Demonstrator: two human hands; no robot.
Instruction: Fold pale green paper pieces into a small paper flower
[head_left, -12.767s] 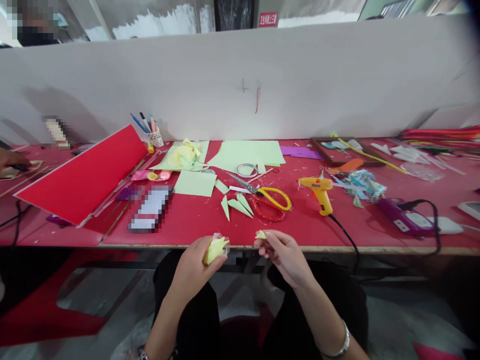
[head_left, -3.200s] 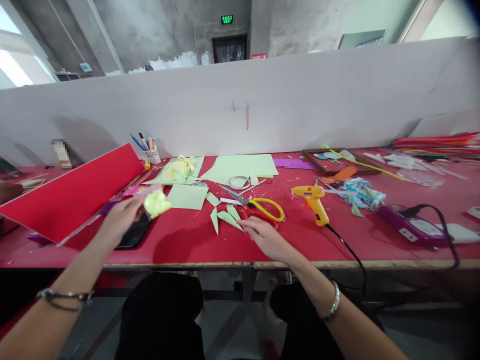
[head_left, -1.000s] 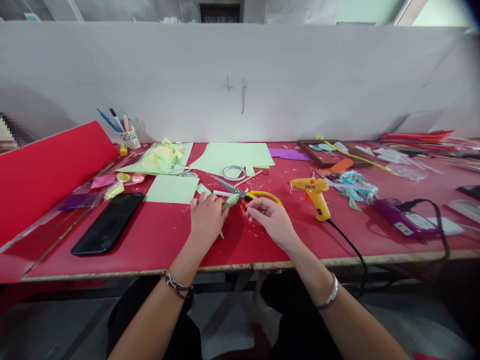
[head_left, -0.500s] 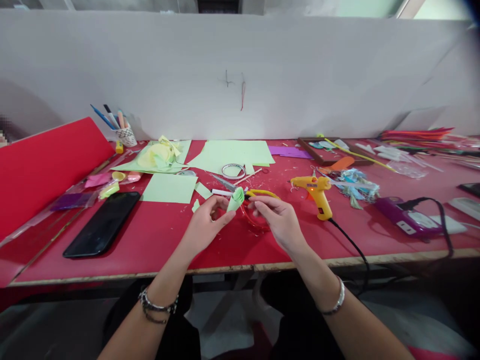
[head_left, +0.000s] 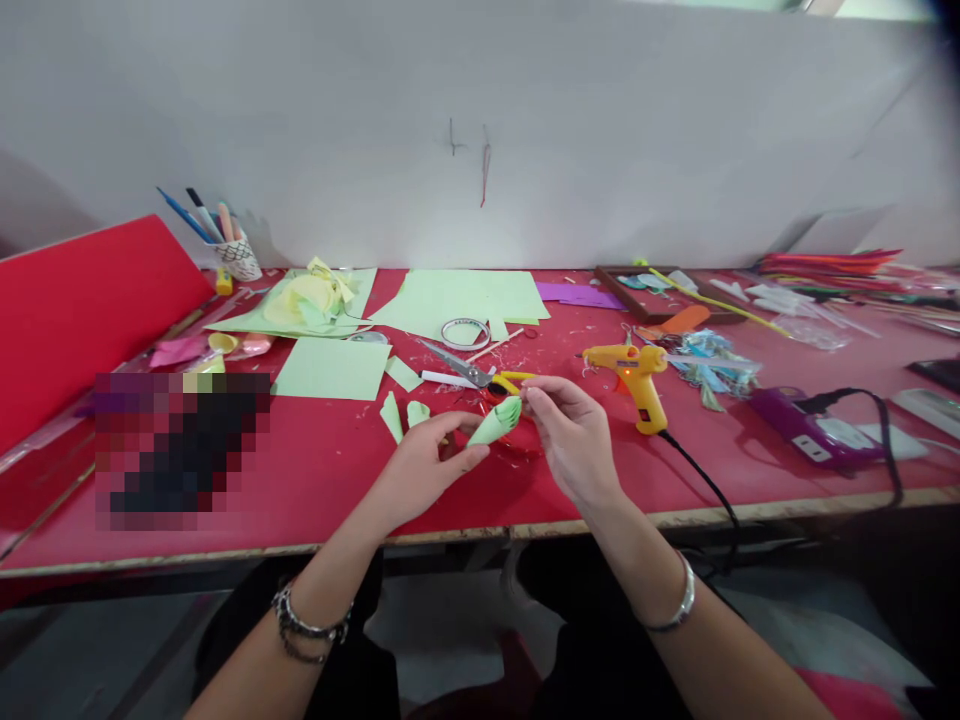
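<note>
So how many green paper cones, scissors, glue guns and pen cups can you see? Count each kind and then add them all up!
Green paper cones: 3 (one in the left hand, two on the table)
Scissors: 1
Glue gun: 1
Pen cup: 1
Total: 6

Craft workshop, red workbench (head_left: 330, 470) (littered with scraps (head_left: 403, 373)), glue gun (head_left: 637, 368), scissors (head_left: 477, 376), tape roll (head_left: 465, 321), green paper (head_left: 330, 368).
</note>
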